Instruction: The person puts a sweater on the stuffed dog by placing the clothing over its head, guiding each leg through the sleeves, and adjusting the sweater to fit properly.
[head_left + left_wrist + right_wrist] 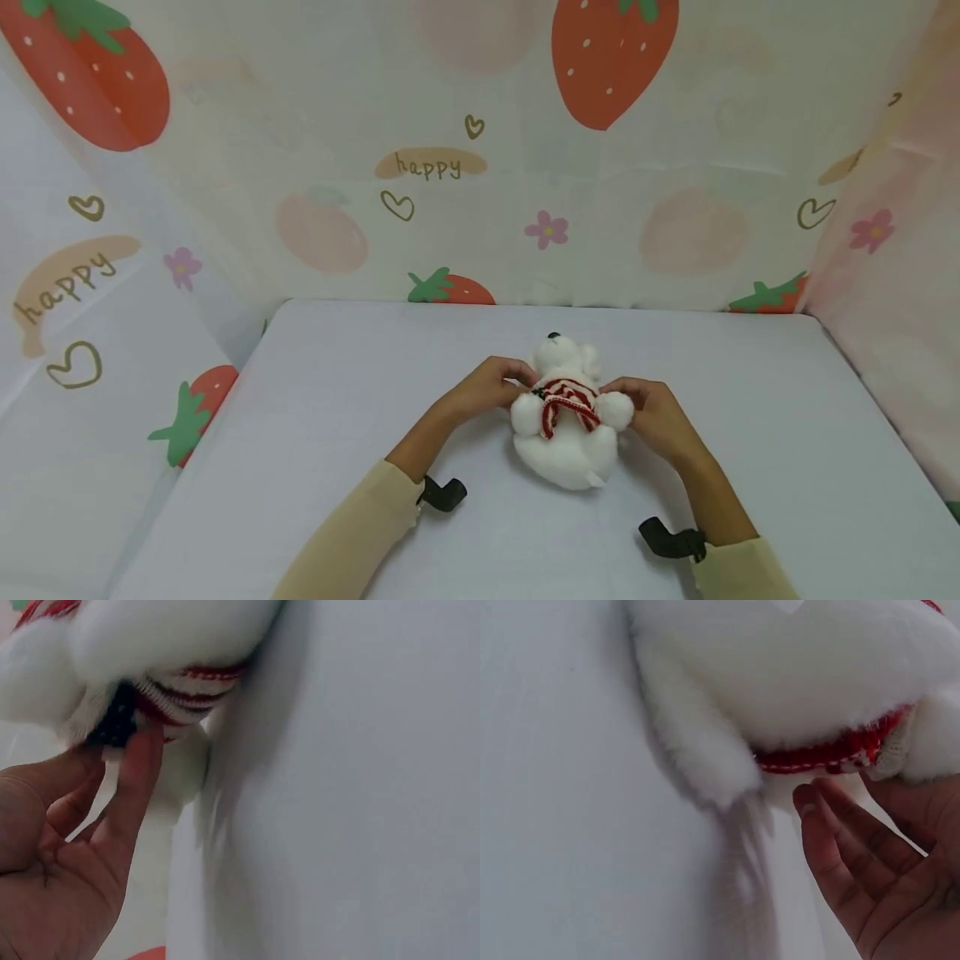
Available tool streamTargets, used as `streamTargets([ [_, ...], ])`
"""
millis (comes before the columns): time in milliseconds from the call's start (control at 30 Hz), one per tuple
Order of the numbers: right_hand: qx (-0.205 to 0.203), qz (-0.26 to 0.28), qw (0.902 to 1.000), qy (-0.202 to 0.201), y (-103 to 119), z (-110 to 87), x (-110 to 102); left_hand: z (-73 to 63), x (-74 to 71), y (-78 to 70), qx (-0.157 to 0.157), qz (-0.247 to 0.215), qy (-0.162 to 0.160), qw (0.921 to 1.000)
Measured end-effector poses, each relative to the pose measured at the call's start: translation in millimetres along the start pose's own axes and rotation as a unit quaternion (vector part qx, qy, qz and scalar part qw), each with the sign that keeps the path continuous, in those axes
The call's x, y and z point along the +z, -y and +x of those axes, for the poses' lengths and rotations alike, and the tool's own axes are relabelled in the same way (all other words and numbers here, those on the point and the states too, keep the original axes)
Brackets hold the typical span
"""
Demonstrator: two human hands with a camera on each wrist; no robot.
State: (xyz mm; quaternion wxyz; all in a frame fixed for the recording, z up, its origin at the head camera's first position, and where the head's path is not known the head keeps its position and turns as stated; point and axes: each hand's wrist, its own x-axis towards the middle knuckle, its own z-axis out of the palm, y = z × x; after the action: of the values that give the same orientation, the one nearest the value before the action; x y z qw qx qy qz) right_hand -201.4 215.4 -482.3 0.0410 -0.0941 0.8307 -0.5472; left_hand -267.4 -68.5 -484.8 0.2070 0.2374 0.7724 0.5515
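A white plush bear in a red-and-white striped knit scarf lies on the table between both hands, its dark nose pointing to the far side. My left hand is at the bear's left side; in the left wrist view, thumb and fingers pinch a dark blue patch by the striped knit. On the opposite side is my right hand, its fingers loosely bent. The right wrist view has its fingertips right at the knit's edge, under the bear's white arm.
The white-covered table spreads around the bear. Behind it hangs a cloth backdrop with strawberries, flowers and hearts, continuing along both sides. A black wrist mount sits at the left cuff, another black mount at the right.
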Motion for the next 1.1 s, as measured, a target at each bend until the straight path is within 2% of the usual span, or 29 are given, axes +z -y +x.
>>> streamTargets([
  [100, -0.022, -0.023, 0.9995, -0.004, 1.9, 0.0, 0.9, -4.0, 2.8, -5.4, 0.037, 0.066, -0.032, 0.9966],
  [200, -0.032, -0.028, 0.9989, 0.019, 4.1, -0.8, -1.9, -7.2, 4.0, -10.0, 0.052, 0.118, -0.048, 0.9905],
  [333, -0.044, -0.018, 0.9976, 0.051, 7.3, -1.0, -4.0, -6.8, 4.1, -10.6, 0.054, 0.124, -0.028, 0.9905],
  [500, -0.064, -0.025, 0.9966, 0.045, 10.0, -1.0, -1.9, -9.4, 0.4, -14.4, 0.087, 0.127, -0.006, 0.988],
  [600, -0.085, -0.013, 0.9949, 0.052, 12.8, -1.4, -1.3, -12.2, -4.2, -15.0, 0.104, 0.121, -0.007, 0.9872],
  [700, -0.114, 0.018, 0.9898, 0.083, 14.5, 1.2, 0.2, -13.5, -8.2, -10.9, 0.109, 0.094, -0.014, 0.9894],
  [833, -0.133, 0.048, 0.9809, 0.134, 7.5, 9.1, 5.3, -13.3, -9.9, 0.9, 0.084, 0.009, -0.011, 0.9963],
  [933, -0.122, 0.052, 0.9772, 0.166, -2.0, 14.2, 10.8, -13.0, -8.5, 11.1, 0.06, -0.042, -0.001, 0.9973],
  [1000, -0.114, 0.046, 0.9763, 0.178, -6.5, 16.3, 14.7, -13.1, -6.7, 16.3, 0.052, -0.045, -0.001, 0.9977],
  [1100, -0.105, 0.027, 0.98, 0.167, -6.9, 17.1, 19.8, -15.9, -3.5, 19.0, 0.058, 0.012, -0.023, 0.9979],
])
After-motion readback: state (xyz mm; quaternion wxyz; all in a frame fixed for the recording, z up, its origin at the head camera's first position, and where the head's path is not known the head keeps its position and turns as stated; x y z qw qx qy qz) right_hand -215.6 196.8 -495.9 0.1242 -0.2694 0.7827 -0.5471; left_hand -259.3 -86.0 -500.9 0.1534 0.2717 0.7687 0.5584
